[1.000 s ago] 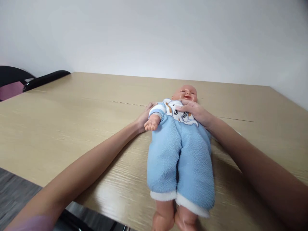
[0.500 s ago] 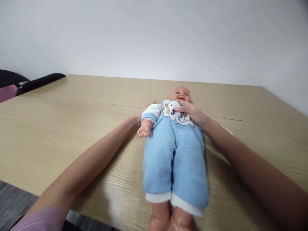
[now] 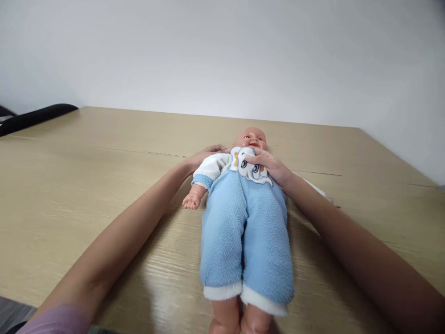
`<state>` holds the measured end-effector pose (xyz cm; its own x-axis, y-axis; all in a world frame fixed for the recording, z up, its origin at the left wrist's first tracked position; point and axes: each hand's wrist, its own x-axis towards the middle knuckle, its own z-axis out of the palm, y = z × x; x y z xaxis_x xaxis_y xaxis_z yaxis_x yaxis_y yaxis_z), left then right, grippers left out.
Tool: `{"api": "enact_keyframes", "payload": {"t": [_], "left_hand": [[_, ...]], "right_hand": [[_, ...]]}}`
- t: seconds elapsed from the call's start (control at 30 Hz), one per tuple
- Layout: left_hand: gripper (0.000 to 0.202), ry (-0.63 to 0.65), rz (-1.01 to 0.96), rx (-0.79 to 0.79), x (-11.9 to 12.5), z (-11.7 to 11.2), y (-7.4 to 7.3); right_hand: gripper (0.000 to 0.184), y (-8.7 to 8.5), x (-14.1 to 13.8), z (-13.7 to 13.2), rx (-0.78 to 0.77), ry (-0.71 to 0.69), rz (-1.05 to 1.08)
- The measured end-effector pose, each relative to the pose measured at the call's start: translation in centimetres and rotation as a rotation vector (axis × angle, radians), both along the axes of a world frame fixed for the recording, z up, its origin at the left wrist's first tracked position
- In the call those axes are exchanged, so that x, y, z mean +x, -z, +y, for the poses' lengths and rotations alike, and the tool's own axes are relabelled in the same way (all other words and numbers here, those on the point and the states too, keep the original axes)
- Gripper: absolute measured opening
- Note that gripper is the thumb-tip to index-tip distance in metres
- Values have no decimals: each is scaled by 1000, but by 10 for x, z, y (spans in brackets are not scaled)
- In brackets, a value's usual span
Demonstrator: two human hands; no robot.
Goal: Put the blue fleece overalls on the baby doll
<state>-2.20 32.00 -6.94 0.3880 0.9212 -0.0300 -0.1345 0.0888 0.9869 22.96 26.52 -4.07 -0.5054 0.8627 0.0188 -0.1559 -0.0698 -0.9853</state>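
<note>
A baby doll [image 3: 245,218] in a fleecy blue-and-white outfit lies on its back on the table, head away from me and bare legs toward me. A white elephant patch [image 3: 251,170] covers its chest. My right hand [image 3: 269,163] grips the doll's chest on the right, with finger and thumb over the patch just below the chin. At the doll's shoulder on the other side is my left hand [image 3: 206,154], fingers stretched toward its neck; the white sleeve [image 3: 216,163] hides part of that hand.
The wooden table [image 3: 86,185] reaches back to a pale wall [image 3: 222,55]. A black chair part [image 3: 41,116] shows at the far left edge. The doll's other arm [image 3: 314,188] lies out to the right, partly behind my right forearm.
The doll's left-side arm has swung outward and lower. More of my left hand shows beside the shoulder. The whole view has shifted slightly; my right hand stays on the chest.
</note>
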Motion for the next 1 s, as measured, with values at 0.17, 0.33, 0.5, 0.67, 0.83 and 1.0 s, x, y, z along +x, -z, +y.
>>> {"api": "enact_keyframes", "payload": {"t": [0.17, 0.33, 0.5, 0.67, 0.83, 1.0], "left_hand": [[31, 76, 260, 42, -19, -14, -20], [37, 233, 340, 40, -25, -26, -31], [41, 112, 497, 114, -27, -28, -30], [37, 101, 513, 154, -25, -24, -29], [37, 65, 739, 380, -21, -24, -31], [36, -213, 849, 843, 22, -55, -55]], "right_hand": [[35, 2, 1, 1, 20, 35, -16], [37, 0, 0, 0, 45, 86, -19], [37, -13, 11, -14, 178, 152, -197], [37, -10, 47, -52, 587, 412, -784], [34, 11, 95, -94, 858, 529, -989], [55, 38, 145, -116, 938, 564, -1090]]}}
